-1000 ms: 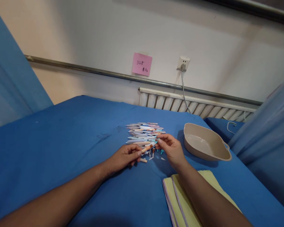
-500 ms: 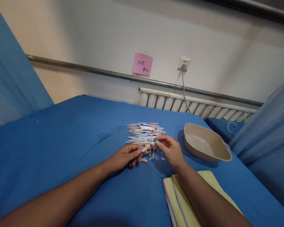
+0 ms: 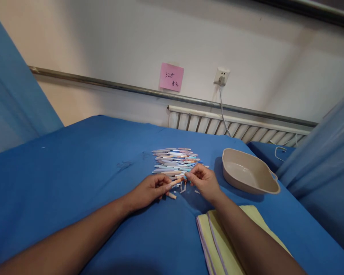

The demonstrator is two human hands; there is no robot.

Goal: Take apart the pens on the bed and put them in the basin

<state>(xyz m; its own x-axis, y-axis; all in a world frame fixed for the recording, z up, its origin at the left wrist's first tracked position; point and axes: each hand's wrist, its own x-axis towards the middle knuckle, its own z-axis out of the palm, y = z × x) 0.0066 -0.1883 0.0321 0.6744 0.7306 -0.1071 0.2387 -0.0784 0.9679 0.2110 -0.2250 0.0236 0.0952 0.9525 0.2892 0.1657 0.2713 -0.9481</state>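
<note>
My left hand (image 3: 151, 191) is closed around a peach-and-orange pen (image 3: 177, 181), which slants up to the right. At the pen's far end, my right hand (image 3: 204, 182) is closed in a pinch, with a bit of blue at the fingertips. A short peach pen piece (image 3: 171, 196) sticks out below the left fingers; whether they grip it or it lies on the sheet, I cannot tell. Just beyond my hands lies a stack of many pens (image 3: 172, 162), roughly parallel. Small loose pen parts (image 3: 183, 189) are scattered between and under my hands, partly hidden.
A beige plastic basin (image 3: 250, 175) stands to the right on the blue sheet (image 3: 103, 160). My right forearm passes over a folded yellow towel (image 3: 220, 244). Behind the bed are a radiator (image 3: 200, 124), a metal rail (image 3: 117, 86) and a plugged-in socket (image 3: 221, 76). Blue curtains hang on both sides.
My right fingers have shifted slightly left and down along the pen's end, and less blue shows there. The peach piece under my left hand now sticks out farther and at a different angle.
</note>
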